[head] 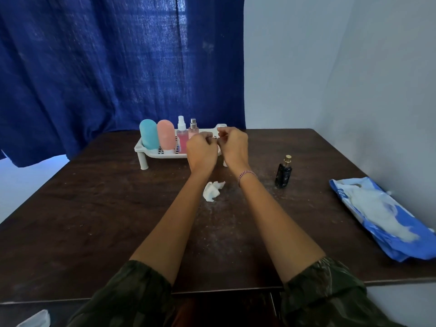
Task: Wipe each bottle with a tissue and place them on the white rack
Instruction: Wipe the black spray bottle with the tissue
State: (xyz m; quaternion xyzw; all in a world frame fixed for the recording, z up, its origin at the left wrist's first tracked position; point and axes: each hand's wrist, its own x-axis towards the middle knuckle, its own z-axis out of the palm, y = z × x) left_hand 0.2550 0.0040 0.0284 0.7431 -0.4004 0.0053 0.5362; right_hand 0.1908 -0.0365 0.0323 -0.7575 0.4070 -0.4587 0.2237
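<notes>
- While four bottles (166,135) stand on the white rack (151,153), a dark bottle (283,172) stands apart on the counter (94,208).
- Left hand (201,149) and right hand (233,143) meet, each grip curled; cannot tell whether pinching anything.
- Crumpled tissue (213,191) lies below them.

Four up on the white rack (142,149) already, standing in a row from its left end: teal bottle (148,134) with its rounded end up, pink bottle (166,135) cap-down, clear spray bottle (181,136) of pink liquid, then the small silver-topped spray bottle (193,127), upright. The dark bottle (283,173), gold cap, stands upright off the rack, well to its right. A crumpled white tissue (213,190) lies in front of the rack, apart from it
</notes>
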